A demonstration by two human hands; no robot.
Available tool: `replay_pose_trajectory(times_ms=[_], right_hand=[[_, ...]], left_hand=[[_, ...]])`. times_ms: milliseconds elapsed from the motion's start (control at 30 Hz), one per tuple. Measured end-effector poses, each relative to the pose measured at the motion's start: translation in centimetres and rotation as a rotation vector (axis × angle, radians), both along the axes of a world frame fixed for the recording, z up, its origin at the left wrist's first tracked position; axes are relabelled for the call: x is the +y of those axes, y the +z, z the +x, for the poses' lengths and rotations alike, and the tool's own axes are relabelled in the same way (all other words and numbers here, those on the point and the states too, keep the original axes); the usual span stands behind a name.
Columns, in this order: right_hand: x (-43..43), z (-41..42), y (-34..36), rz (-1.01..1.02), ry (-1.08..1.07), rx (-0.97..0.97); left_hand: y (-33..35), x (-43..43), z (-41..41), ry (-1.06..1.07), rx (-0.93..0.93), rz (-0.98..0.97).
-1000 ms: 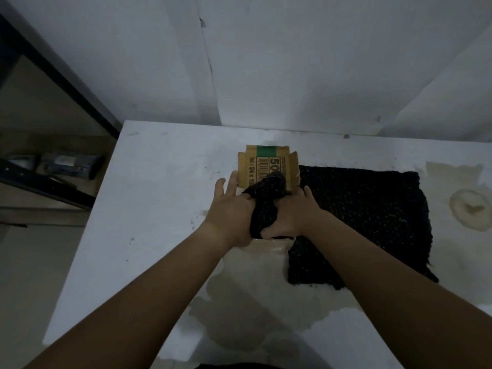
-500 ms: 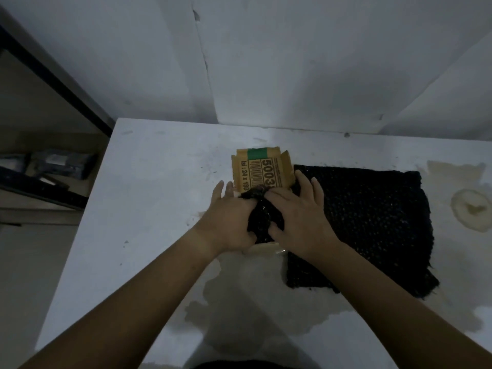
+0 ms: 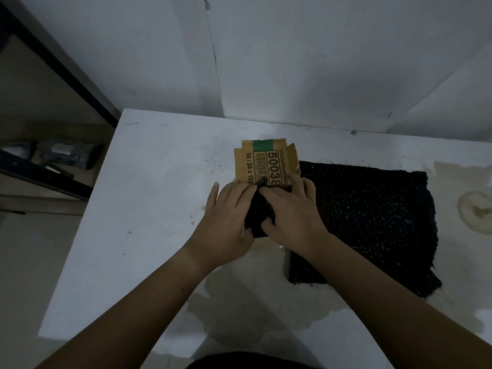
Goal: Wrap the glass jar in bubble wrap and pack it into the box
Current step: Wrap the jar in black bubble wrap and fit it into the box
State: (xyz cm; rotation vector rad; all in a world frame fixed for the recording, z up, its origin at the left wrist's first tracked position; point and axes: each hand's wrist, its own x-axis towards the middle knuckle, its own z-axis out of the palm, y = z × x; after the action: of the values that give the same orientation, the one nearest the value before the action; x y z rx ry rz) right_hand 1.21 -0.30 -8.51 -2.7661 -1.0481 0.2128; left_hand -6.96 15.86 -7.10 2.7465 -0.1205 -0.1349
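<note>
Pressing with flattened fingers, the left hand (image 3: 226, 217) and right hand (image 3: 290, 211) lie on the wrapped bundle (image 3: 259, 215). Neither curls round it, though the right thumb digs into its near side. 1 second ago both hands clutched the bundle, held higher at the mouth of the cardboard box (image 3: 266, 166). Now it sits lower and the right hand has slid over its top.

By my reading, the packing is nearly finished, with only seating and closing left.

The jar itself is hidden. Only black, nubbly wrap shows between the 2 hands, with a small tuft against the box's printed back, which stands upright behind them.

Just right of the box, a larger black sheet (image 3: 372, 214) lies flat on the stained white table (image 3: 146, 195).
</note>
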Motion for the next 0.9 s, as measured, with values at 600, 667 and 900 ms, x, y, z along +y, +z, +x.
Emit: replay_pose_trajectory(times_ms=[600,667,900], right_hand=[[-2.6,2.0,2.4,-0.370,0.039,0.155],[-1.4,1.9,1.6,-0.435,0.040,0.158],[0.2,1.4,0.3,-0.486,-0.051,0.104]], left_hand=[[-0.1,-3.8,5.2,0.048,0.431,0.495],[-0.5,-4.1,5.1,0.065,0.350,0.515],[-0.8,-3.0,5.2,-0.013,0.370,0.420]])
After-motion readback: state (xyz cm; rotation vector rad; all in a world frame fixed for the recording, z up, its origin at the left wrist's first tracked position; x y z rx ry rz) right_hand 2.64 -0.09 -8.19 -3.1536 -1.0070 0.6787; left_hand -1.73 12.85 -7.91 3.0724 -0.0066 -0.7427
